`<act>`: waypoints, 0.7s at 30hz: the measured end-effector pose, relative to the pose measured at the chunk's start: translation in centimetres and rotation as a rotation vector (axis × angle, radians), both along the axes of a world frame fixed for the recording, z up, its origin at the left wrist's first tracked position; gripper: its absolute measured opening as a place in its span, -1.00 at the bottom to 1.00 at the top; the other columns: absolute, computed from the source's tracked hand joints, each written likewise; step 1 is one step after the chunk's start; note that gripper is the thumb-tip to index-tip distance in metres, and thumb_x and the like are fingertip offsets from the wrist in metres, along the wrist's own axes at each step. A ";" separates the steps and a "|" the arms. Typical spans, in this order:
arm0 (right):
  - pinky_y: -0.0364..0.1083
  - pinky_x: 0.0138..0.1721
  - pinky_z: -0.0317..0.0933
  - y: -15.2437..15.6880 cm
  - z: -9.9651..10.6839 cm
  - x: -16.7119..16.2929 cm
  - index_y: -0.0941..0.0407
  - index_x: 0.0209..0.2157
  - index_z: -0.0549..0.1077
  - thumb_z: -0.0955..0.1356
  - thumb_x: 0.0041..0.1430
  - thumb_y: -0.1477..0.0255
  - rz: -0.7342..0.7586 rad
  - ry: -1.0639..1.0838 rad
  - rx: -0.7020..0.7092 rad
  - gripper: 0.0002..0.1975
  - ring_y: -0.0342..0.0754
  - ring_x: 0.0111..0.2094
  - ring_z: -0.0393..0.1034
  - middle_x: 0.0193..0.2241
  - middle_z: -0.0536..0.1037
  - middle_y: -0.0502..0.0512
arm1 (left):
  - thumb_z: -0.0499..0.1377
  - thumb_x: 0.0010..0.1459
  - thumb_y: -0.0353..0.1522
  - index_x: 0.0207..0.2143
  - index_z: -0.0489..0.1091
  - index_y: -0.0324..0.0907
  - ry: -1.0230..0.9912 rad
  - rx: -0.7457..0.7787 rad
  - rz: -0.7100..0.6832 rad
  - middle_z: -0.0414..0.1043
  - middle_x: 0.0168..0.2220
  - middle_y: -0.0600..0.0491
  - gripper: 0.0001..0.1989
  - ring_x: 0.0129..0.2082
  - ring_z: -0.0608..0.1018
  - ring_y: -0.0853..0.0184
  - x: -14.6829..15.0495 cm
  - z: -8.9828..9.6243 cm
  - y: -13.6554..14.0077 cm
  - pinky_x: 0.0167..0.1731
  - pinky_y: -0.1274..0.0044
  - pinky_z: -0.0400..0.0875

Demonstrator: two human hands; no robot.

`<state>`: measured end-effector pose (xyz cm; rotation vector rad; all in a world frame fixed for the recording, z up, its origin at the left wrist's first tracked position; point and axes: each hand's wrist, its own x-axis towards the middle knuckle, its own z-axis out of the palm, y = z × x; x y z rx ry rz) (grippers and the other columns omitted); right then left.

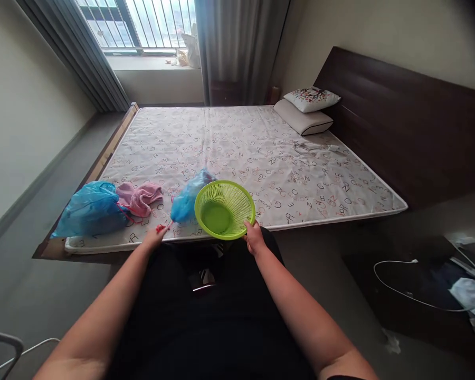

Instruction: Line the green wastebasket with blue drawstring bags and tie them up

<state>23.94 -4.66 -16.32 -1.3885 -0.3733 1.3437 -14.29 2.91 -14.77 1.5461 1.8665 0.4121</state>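
My right hand (255,237) grips the near right rim of a light green plastic basket (217,217), which is tilted toward me with nothing in it. Beside the basket lies a small blue drawstring bag (185,205) on the mattress, its far part paler and partly hidden by the basket. My left hand (155,237) is closed at the mattress edge, pinching the bag's red drawstring (162,228). Further left, a larger, full blue drawstring bag (89,211) sits on the mattress corner, touching a crumpled pink towel (140,198).
The letter-patterned mattress (221,140) fills the middle. Two pillows (306,119) and a cable (312,148) lie near the dark headboard (399,121). To the right stands a dark nightstand (411,295) with a white cable and cloth. Grey curtains (241,47) flank the window.
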 end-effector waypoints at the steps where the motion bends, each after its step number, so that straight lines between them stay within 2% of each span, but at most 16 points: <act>1: -0.10 -0.34 0.49 0.0 -0.1 0.1 -0.01 -0.03 0.39 0.46 0.08 0.19 0.000 0.009 0.007 -0.57 -0.01 -0.14 0.56 -0.07 0.61 0.06 | 0.25 0.14 -0.16 -0.42 0.42 -0.16 0.036 -0.046 -0.032 0.47 -0.49 -0.01 -0.74 -0.22 0.59 0.08 0.1 -0.9 -0.6 -0.15 0.38 0.44; 4: -0.11 -0.32 0.48 0.3 -0.4 0.3 -0.03 -0.04 0.37 0.45 0.09 0.14 -0.034 0.044 0.031 -0.56 -0.03 -0.11 0.56 -0.03 0.60 0.03 | 0.26 0.10 -0.18 -0.37 0.48 -0.15 0.075 -0.142 -0.166 0.59 -0.33 -0.04 -0.78 -0.14 0.61 0.08 0.5 -2.9 -1.8 -0.06 0.38 0.45; 7: -0.09 -0.28 0.50 0.7 -0.8 0.4 -0.04 -0.07 0.32 0.45 0.10 0.07 -0.096 0.079 0.060 -0.55 -0.06 -0.15 0.58 -0.07 0.61 0.00 | 0.28 0.07 -0.23 -0.32 0.51 -0.13 0.097 -0.200 -0.293 0.63 -0.25 -0.03 -0.82 -0.11 0.63 0.10 0.8 -4.3 -2.2 -0.01 0.38 0.47; 12: -0.07 -0.15 0.52 1.0 -1.0 0.3 -0.03 -0.10 0.29 0.48 0.08 0.06 -0.088 0.138 0.134 -0.52 -0.04 -0.03 0.58 -0.02 0.60 0.04 | 0.26 0.09 -0.31 -0.24 0.55 -0.14 0.185 -0.214 -0.377 0.65 -0.16 -0.11 -0.83 -0.02 0.64 0.01 0.7 -5.7 -2.6 0.05 0.32 0.45; 17: -0.05 -0.18 0.51 0.4 -0.9 0.2 -0.03 -0.06 0.33 0.47 0.12 0.07 -0.011 0.101 0.085 -0.53 0.02 0.01 0.58 0.10 0.53 0.13 | 0.20 0.18 -0.36 -0.22 0.57 -0.17 0.214 -0.195 -0.401 0.65 -0.14 -0.14 -0.83 -0.04 0.65 0.02 1.1 -5.8 -3.7 0.02 0.32 0.46; 21: -0.08 -0.26 0.47 0.1 -0.8 -0.2 -0.01 -0.03 0.33 0.37 0.28 0.08 0.046 0.005 0.033 -0.64 -0.03 -0.15 0.62 0.06 0.52 0.15 | 0.18 0.19 -0.39 -0.23 0.58 -0.20 0.198 -0.147 -0.395 0.65 -0.12 -0.14 -0.82 0.00 0.65 0.04 1.5 -4.6 -5.1 0.04 0.35 0.45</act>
